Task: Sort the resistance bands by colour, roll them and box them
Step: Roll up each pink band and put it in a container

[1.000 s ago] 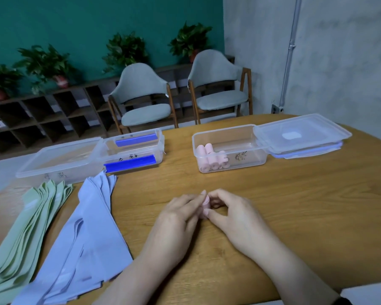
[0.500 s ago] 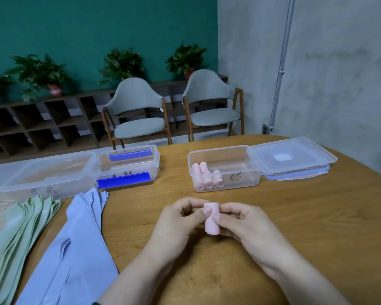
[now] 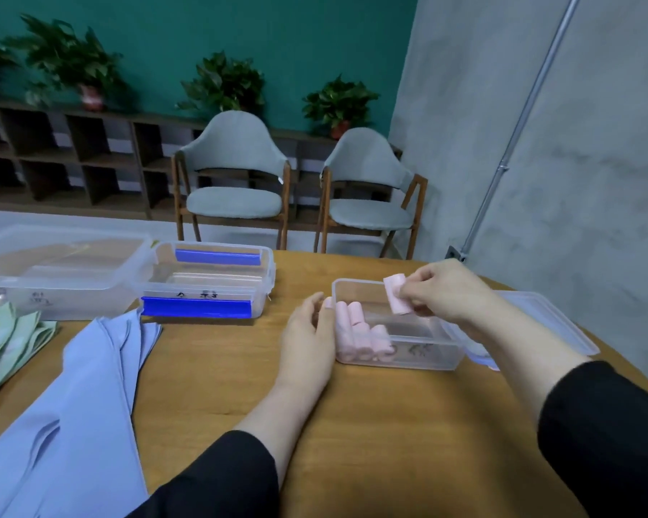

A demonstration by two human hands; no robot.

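Pink roll (image 3: pixel 398 294) of resistance band is pinched by the fingertips of right hand (image 3: pixel 440 291), which holds it tilted over the clear box (image 3: pixel 419 358), above the box's far-right part. Inside this box, at its left end, several pink rolls (image 3: pixel 360 336) lie side by side. Left hand (image 3: pixel 309 336) rests w/ fingers relaxed against the left wall of the box, thumb at the rim, gripping nothing. Clear lid (image 3: pixel 554 323) lies right of the box, partly hidden by the right arm. On the wooden table (image 3: pixel 217 364), blue bands (image 3: pixel 79 398) lie flat at left and green bands (image 3: pixel 4 342) further left. Behind them stand a box w/ blue clips (image 3: pixel 206 282) and another clear box (image 3: pixel 60 267).
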